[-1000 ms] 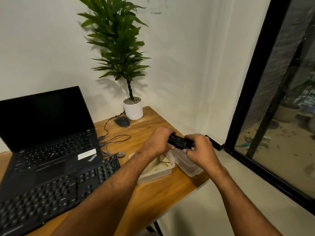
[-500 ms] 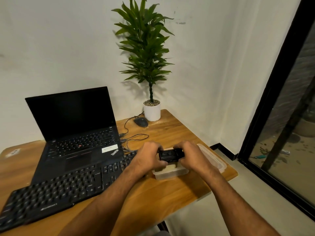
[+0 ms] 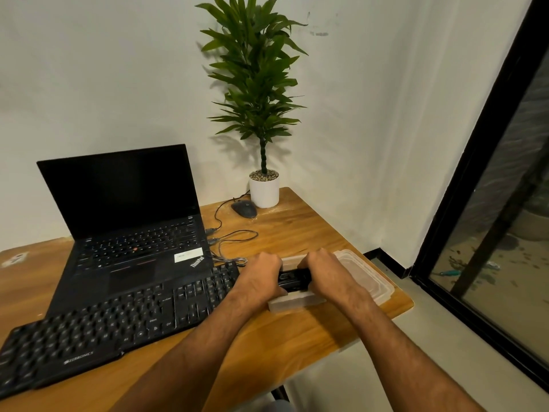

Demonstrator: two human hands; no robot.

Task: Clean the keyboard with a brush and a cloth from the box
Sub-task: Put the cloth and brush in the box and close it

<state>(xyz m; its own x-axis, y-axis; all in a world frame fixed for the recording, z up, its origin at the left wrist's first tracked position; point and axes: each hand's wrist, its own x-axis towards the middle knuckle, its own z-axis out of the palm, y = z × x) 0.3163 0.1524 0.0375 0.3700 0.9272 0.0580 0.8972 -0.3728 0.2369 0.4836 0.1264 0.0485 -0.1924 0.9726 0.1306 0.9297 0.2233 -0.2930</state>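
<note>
Both hands on a black object over the box

Both grips close on one small black object [image 3: 294, 279], held level just above the open translucent box [image 3: 292, 303]. Left hand [image 3: 261, 278] wraps its left end, fingers curled round it; right hand [image 3: 325, 275] wraps the right end the same way. What the object is cannot be told for certain; it is dark, oblong and glossy. The box sits near the right front corner of the desk [image 3: 297, 233], and its clear lid [image 3: 368, 275] lies just beside it on the right, touching or nearly so.

The keyboard [image 3: 118, 319], black and full-sized, lies slanted across the left front of the desk, its right end just beside the left hand. Behind it an open black laptop [image 3: 130, 221] stands with a dark screen. Thin cables [image 3: 231, 242] loop from the laptop's right side toward a dark mouse [image 3: 244, 209] near the back edge, next to a white pot holding a tall green plant [image 3: 255, 93].

The desk is warm brown wood, set in a corner of plain white walls. A black-framed glass door [image 3: 490, 203] fills the right side above a pale floor.

The laptop's palm rest reads "ThinkPad", beside a white sticker too blurred to read. The keyboard's front edge carries the word "ZEBRONICS".
</note>
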